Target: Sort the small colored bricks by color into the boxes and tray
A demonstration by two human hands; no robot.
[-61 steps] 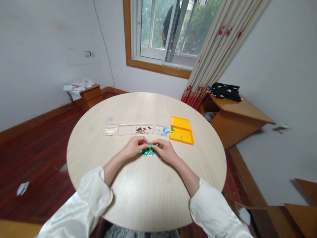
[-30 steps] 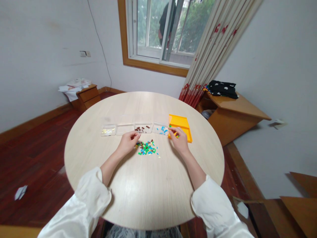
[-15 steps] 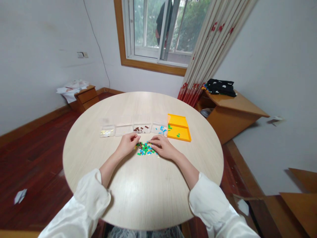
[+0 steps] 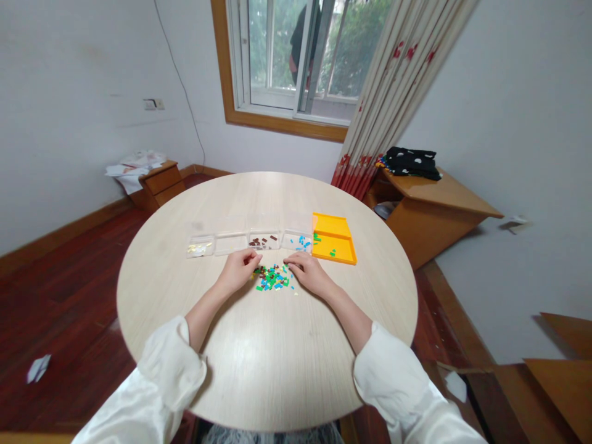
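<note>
A heap of small building bricks (image 4: 274,277), in green, blue, brown and pale yellow, lies on the round table (image 4: 277,351). At the heap's left edge my left hand (image 4: 238,269) has its fingers pinched together; what they hold, if anything, is hidden. My right hand (image 4: 309,271) is at the heap's upper right, thumb and fingertips closed on what looks like a small brown brick (image 4: 285,263). Behind the hands stands a row of lidded clear boxes, lids open: one with pale yellow bricks (image 4: 198,248), one with brown bricks (image 4: 263,241), one with blue bricks (image 4: 302,243).
An open yellow box (image 4: 340,258) with a few green bricks ends the row at right. One clear box (image 4: 231,250) shows no bricks. Beyond the table are a window, a curtain (image 4: 370,117), a wooden cabinet (image 4: 453,197) at right and a small drawer unit (image 4: 161,184) at left.
My right hand has drawn slightly right, off the heap, and its fingers have closed. More bricks show at the heap's right side. My left hand has stayed about where it was.
</note>
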